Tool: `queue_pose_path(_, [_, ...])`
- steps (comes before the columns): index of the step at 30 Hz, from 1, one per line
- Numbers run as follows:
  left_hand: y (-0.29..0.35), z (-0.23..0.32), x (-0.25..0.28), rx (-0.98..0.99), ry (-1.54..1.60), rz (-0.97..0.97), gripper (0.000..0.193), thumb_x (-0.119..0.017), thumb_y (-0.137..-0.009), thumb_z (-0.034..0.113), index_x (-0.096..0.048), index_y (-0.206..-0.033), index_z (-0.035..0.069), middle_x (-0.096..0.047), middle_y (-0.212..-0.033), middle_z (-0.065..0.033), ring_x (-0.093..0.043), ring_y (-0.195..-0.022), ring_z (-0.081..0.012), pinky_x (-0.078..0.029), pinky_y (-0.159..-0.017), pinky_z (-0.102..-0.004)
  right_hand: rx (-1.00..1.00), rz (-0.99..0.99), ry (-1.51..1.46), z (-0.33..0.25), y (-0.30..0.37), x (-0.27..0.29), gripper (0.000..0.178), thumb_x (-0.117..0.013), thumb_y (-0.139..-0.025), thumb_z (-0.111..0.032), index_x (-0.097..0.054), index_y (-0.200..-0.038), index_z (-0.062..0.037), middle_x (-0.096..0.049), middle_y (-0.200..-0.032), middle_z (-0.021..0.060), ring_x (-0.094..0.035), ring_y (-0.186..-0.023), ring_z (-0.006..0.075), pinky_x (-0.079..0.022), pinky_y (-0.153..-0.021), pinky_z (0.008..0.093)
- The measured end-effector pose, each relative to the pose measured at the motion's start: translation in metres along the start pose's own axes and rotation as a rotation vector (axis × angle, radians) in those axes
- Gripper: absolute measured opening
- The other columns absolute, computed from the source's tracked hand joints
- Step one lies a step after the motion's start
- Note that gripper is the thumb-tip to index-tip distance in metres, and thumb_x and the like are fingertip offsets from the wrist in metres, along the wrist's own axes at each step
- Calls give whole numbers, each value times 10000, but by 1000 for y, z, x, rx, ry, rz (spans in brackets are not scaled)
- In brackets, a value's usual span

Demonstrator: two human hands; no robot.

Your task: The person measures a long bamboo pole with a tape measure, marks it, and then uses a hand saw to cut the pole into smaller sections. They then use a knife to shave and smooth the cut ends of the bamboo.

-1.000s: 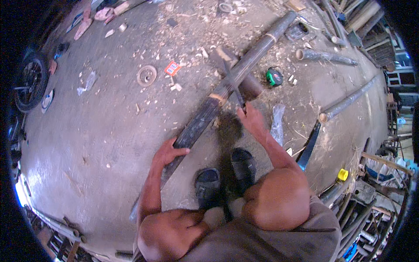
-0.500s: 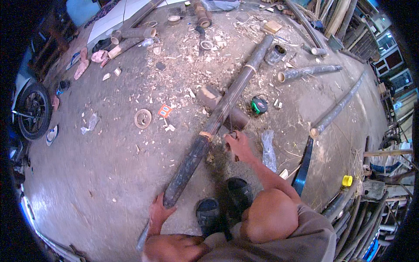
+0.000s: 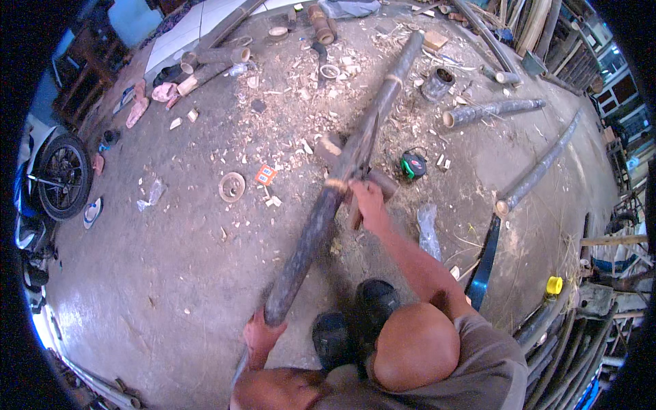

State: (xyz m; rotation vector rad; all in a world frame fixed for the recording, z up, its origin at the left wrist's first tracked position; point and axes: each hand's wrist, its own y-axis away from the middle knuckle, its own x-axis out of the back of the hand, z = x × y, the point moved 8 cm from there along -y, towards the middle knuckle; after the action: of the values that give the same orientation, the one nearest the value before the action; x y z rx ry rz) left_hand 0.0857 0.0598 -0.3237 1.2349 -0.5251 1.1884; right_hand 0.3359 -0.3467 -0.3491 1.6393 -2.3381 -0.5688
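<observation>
A long dark bamboo pole [image 3: 307,242] slants away from me, with a pale ring at its joint. Its middle rests across a short thick bamboo piece [image 3: 384,184] lying on the floor. My left hand [image 3: 263,333] is closed round the pole's near end. Beside the pale ring, my right hand [image 3: 370,201] grips a tool with a brown handle [image 3: 354,217], apparently a knife. Its blade is mostly hidden against the pole, and the pole's surface there looks blurred.
Wood chips [image 3: 287,116] litter the floor beyond the pole. A green-and-black tape measure [image 3: 413,165], a bamboo ring [image 3: 231,187] and an orange box [image 3: 266,174] lie nearby. At right are a saw-like blue blade [image 3: 485,266] and bamboo lengths [image 3: 492,113]. A motorbike wheel [image 3: 63,176] stands left.
The view has shifted slightly. The pole's far end has moved farther off, and my right hand with the tool has moved up against the pole. My left hand keeps its hold.
</observation>
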Motion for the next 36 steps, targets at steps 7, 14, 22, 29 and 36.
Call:
queue_pose_path(7, [-63,98,8,-200,121,122,805,-831,-735,527,-579,-1326,42,-720,-1058,-246,-711,-934,-441,-564,-817,-537,889,472,703,-63,18,77,368,-740,-892,-329,-680,-1029,7,-620,-799,14,-596,-740,159,-479,-662,365])
queue_pose_path(14, [-78,132,20,-153,78,16,901,-811,-752,548,-522,-1432,32,-677,-1222,-257,-670,-1106,-426,-526,-940,-534,277,268,473,10,14,98,358,-708,-899,-241,-642,-1138,18,-626,-806,26,-596,-754,135,-492,-667,342])
queue_pose_path(22, [-105,139,46,-106,-25,122,830,-831,-751,474,-520,-1397,56,-670,-1186,-209,-666,-1076,-397,-523,-930,-528,461,181,554,-21,-12,68,382,-701,-898,-250,-645,-1159,23,-653,-824,90,-606,-775,186,-502,-711,366])
queue_pose_path(29, [-158,141,63,-250,-228,483,917,-881,-719,385,-442,-1485,138,-565,-1271,-170,-634,-1097,-349,-519,-917,-497,512,110,613,-23,-9,29,431,-713,-903,-263,-620,-1204,32,-707,-926,172,-671,-855,277,-525,-785,415])
queue_pose_path(36, [-138,18,81,-77,103,3,938,-842,-704,594,-513,-1465,153,-662,-1245,-219,-662,-1139,-390,-535,-959,-489,383,17,1040,-16,48,77,360,-683,-954,-286,-617,-1166,-3,-710,-940,185,-694,-868,320,-531,-790,444])
